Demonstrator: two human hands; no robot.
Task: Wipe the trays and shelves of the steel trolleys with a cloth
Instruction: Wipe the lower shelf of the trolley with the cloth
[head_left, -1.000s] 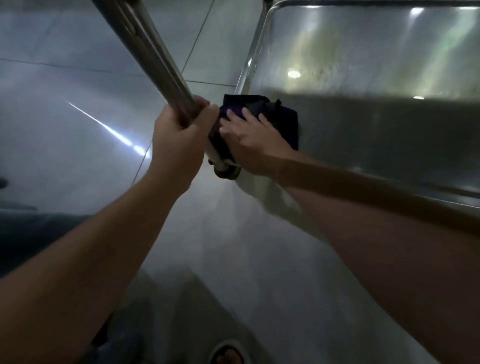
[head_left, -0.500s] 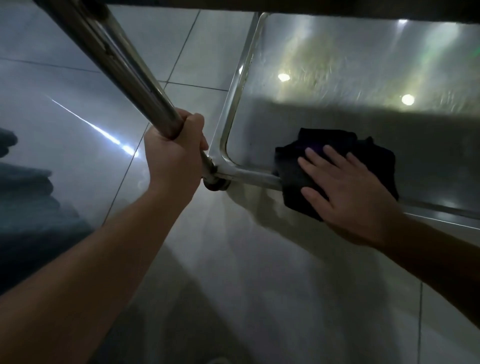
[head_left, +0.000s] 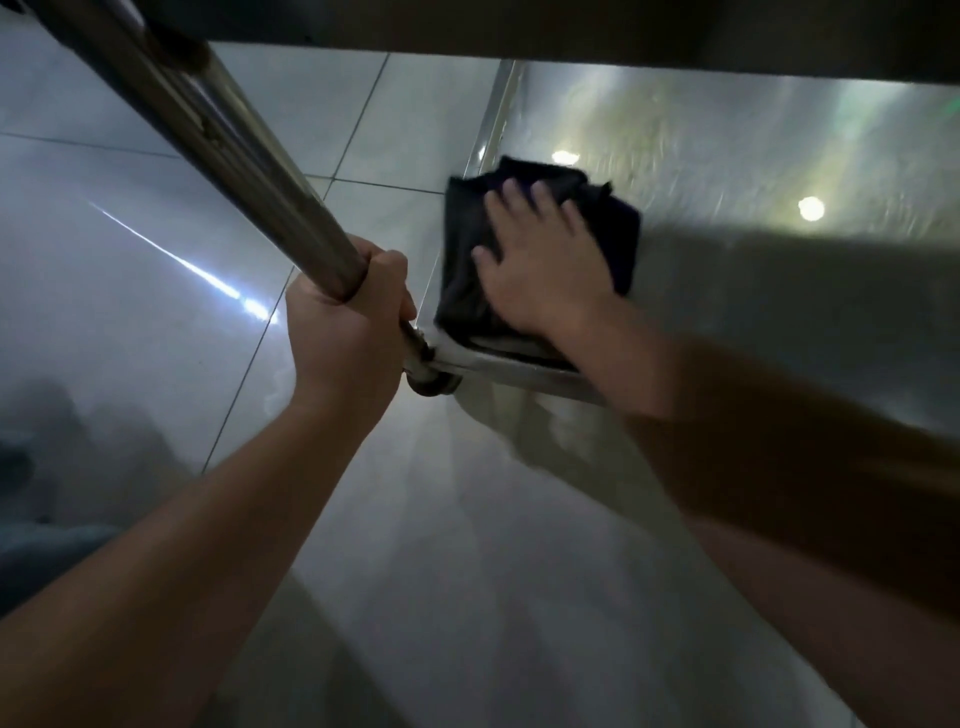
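A dark overhanging upper shelf (head_left: 571, 31) hides the far part of the shiny steel lower shelf (head_left: 753, 156) above the pale glossy floor tiles (head_left: 130, 322). The round steel trolley post (head_left: 218, 140) slants from upper left down to the shelf's near-left corner, its long axis diagonal. The left hand (head_left: 345, 317) grips it with curled fingers. The right hand (head_left: 540, 260), fingers spread flat, presses the folded dark cloth (head_left: 467, 260) into that corner.

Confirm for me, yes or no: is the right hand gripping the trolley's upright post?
No, the right hand lies flat on the dark cloth on the steel shelf; the left hand grips the post.
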